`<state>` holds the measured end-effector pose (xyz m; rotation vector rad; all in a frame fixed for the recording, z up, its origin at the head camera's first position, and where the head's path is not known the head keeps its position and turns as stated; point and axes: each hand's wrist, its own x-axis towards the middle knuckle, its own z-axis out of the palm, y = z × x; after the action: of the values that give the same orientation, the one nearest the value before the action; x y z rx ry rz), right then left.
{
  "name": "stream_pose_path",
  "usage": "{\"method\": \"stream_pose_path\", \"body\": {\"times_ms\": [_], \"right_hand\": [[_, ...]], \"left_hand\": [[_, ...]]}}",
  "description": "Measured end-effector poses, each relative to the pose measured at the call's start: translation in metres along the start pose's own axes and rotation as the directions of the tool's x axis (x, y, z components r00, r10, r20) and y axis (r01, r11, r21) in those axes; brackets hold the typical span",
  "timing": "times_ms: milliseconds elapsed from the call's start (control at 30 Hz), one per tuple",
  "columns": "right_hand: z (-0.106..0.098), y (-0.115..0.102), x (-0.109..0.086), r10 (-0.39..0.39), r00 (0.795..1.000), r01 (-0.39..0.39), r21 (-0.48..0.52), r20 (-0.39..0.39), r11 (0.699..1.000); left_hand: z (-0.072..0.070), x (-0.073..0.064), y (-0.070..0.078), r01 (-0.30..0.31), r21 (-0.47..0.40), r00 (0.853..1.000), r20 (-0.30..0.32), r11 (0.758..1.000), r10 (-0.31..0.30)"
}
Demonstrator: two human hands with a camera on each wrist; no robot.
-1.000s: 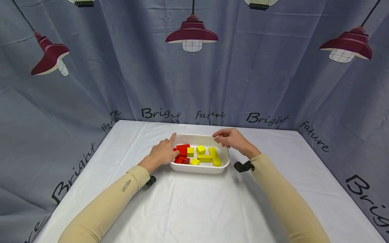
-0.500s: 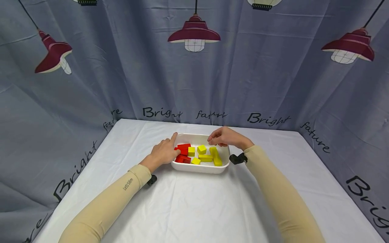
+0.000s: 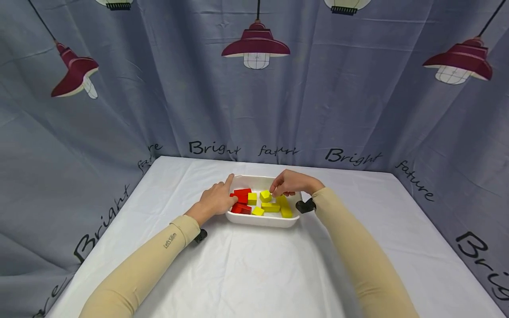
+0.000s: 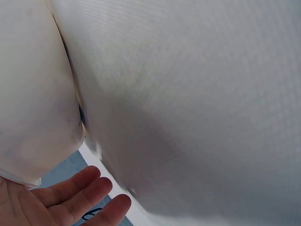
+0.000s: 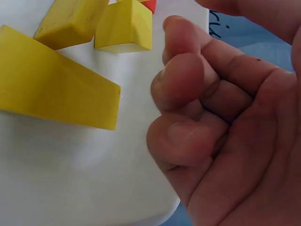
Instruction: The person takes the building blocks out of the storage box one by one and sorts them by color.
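A white tray [image 3: 260,222] holds red blocks [image 3: 242,192] on its left side and yellow blocks [image 3: 270,207] in the middle and right. My left hand [image 3: 214,198] holds the tray's left rim, thumb over the inside and index finger along the edge; its other fingers [image 4: 80,181] extend outside the wall. Over the tray's right half is my right hand [image 3: 292,182], its fingertips beside a yellow cube [image 3: 265,195]. In the right wrist view, three fingers [image 5: 181,84] are bent with nothing visible in them; the index fingertip is out of that view.
A white cloth [image 3: 238,274] covers the table under the tray. Grey-blue curtains [image 3: 254,110] printed with lamps and lettering hang behind and at both sides. A dark wrist camera [image 3: 305,206] hangs near the tray's right end.
My right hand has moved left and lower, from above the tray's right end to beside the yellow cube. The left hand stays at the left rim, and the blocks look unmoved.
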<state>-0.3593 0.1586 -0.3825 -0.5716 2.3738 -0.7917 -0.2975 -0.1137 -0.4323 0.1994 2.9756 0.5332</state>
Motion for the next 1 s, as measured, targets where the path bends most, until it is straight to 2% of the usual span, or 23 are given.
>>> {"method": "stream_pose_path", "body": {"times_ms": [367,800,1000], "right_hand": [[0.008,0.002,0.010,0.039,0.993,-0.031,-0.072,0.112,0.997],[0.015,0.002,0.014,0.090,0.984,-0.077,-0.094,0.152,0.993],[0.017,0.001,0.016,0.090,0.984,-0.075,-0.105,0.151,0.992]], "left_hand": [[0.002,0.002,-0.001,0.000,-0.002,1.000,-0.004,1.000,0.000],[0.003,0.002,-0.002,-0.001,0.000,1.000,-0.003,1.000,0.001],[0.003,0.004,-0.002,0.002,0.002,1.000,-0.004,1.000,-0.002]]}}
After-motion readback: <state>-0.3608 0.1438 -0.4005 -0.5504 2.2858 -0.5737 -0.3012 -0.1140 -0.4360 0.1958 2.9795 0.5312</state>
